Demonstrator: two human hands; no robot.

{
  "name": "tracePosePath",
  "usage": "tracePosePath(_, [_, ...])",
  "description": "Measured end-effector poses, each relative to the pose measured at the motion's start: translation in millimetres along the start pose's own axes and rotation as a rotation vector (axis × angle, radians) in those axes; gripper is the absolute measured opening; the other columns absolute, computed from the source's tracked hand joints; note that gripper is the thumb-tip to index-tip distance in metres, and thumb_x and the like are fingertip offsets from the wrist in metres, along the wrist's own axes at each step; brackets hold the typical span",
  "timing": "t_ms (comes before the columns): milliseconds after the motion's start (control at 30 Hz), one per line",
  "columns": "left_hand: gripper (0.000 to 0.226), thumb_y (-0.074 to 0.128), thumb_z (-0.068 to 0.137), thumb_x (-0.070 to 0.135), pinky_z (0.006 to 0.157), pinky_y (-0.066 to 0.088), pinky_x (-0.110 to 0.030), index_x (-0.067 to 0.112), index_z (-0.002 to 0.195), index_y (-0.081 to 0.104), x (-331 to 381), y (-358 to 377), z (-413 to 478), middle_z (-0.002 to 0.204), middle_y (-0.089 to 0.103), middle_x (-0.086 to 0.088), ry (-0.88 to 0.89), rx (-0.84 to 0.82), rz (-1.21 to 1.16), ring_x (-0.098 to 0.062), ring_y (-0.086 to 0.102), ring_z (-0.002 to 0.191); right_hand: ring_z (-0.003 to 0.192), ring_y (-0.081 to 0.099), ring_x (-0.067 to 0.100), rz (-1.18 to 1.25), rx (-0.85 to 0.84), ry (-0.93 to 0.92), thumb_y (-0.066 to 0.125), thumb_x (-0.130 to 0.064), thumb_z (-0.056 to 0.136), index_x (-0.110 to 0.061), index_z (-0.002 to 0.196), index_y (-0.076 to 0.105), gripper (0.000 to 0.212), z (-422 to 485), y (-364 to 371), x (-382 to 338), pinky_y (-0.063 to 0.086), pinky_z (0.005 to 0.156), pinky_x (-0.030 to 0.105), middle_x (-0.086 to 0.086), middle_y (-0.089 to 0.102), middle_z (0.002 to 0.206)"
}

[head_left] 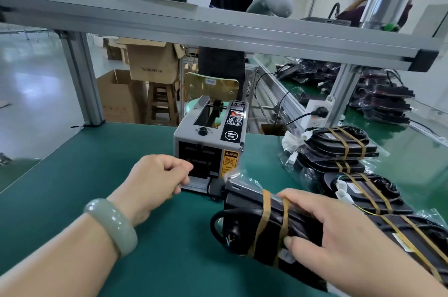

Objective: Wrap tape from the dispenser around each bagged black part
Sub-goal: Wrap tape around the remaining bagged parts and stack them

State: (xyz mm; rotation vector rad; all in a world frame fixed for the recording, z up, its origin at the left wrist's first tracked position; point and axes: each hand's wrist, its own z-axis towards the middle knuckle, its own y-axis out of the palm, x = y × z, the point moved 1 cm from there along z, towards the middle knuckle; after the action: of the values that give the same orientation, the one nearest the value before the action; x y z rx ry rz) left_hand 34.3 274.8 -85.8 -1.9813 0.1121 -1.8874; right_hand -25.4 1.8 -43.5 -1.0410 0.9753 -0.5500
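Observation:
The grey tape dispenser [210, 144] stands mid-table on the green mat. My left hand [155, 183] is at its front outlet with fingers curled; whether it pinches tape I cannot see. A bagged black part [252, 219] lies in front of me, with two brown tape bands around it. My right hand [329, 231] lies on top of this part, fingers spread and thumb against its near side by the second band.
Several taped bagged parts [339, 146] are stacked at the right, one [378, 202] beside my right hand. An aluminium shelf beam [218, 27] crosses overhead with a post [82, 83] at the left. A person [228, 30] stands behind the table. Power cables [291, 117] run behind the dispenser.

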Motion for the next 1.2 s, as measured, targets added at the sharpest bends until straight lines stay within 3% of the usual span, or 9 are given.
tracePosePath(133, [0.021, 0.064, 0.09, 0.023, 0.038, 0.039, -0.016, 0.01, 0.073, 0.066, 7, 16, 9, 0.059, 0.062, 0.002, -0.272, 0.052, -0.16, -0.006, 0.046, 0.043, 0.088, 0.058, 0.007, 0.008, -0.115, -0.006, 0.046, -0.051, 0.067, -0.031, 0.107, 0.051, 0.045, 12, 11, 1, 0.051, 0.08, 0.035, -0.01, 0.063, 0.095])
tracePosePath(367, [0.018, 0.062, 0.089, 0.02, 0.036, 0.036, -0.015, 0.01, 0.075, 0.065, 7, 26, 19, 0.053, 0.06, 0.004, -0.433, 0.09, -0.301, -0.005, 0.046, 0.041, 0.092, 0.057, 0.003, 0.061, -0.065, 0.039, 0.045, -0.057, 0.06, -0.049, 0.11, 0.045, 0.051, 8, 27, 8, 0.05, 0.081, 0.028, -0.015, 0.061, 0.101])
tracePosePath(600, [0.013, 0.061, 0.089, 0.019, 0.033, 0.035, -0.013, 0.011, 0.079, 0.067, 11, 31, 23, 0.049, 0.059, 0.006, -0.453, 0.094, -0.365, -0.002, 0.047, 0.035, 0.097, 0.055, 0.001, 0.033, -0.065, 0.04, 0.043, -0.057, 0.058, -0.055, 0.113, 0.038, 0.055, 6, 28, 6, 0.047, 0.085, 0.025, -0.017, 0.06, 0.106])
tracePosePath(867, [0.01, 0.062, 0.087, 0.017, 0.032, 0.034, -0.013, 0.01, 0.082, 0.065, 14, 33, 31, 0.054, 0.06, 0.001, -0.449, 0.142, -0.36, -0.006, 0.051, 0.044, 0.098, 0.052, -0.001, 0.016, -0.074, 0.047, 0.038, -0.058, 0.056, -0.054, 0.113, 0.036, 0.057, 5, 27, 4, 0.046, 0.085, 0.022, -0.018, 0.059, 0.106])
tracePosePath(1000, [0.014, 0.066, 0.084, 0.018, 0.033, 0.035, -0.013, 0.009, 0.073, 0.064, 11, 36, 36, 0.053, 0.061, 0.001, -0.433, 0.215, -0.318, -0.007, 0.051, 0.042, 0.099, 0.051, -0.002, -0.009, -0.066, 0.056, 0.046, -0.068, 0.06, -0.059, 0.112, 0.027, 0.056, 6, 29, 2, 0.043, 0.086, 0.019, -0.021, 0.054, 0.104])
tracePosePath(1100, [0.017, 0.064, 0.084, 0.017, 0.034, 0.035, -0.015, 0.009, 0.069, 0.062, 12, 39, 35, 0.053, 0.06, 0.001, -0.408, 0.235, -0.281, -0.008, 0.05, 0.044, 0.093, 0.049, -0.003, -0.014, -0.038, 0.05, 0.049, -0.071, 0.061, -0.054, 0.11, 0.038, 0.053, 5, 30, -1, 0.041, 0.08, 0.015, -0.021, 0.049, 0.093])
tracePosePath(1200, [0.02, 0.063, 0.085, 0.017, 0.036, 0.036, -0.015, 0.011, 0.067, 0.06, 19, 35, 25, 0.052, 0.058, 0.002, -0.376, 0.153, -0.317, -0.007, 0.048, 0.044, 0.091, 0.048, -0.005, -0.046, -0.021, 0.062, 0.048, -0.074, 0.061, -0.048, 0.109, 0.044, 0.055, 2, 29, -5, 0.04, 0.077, 0.013, -0.022, 0.047, 0.092])
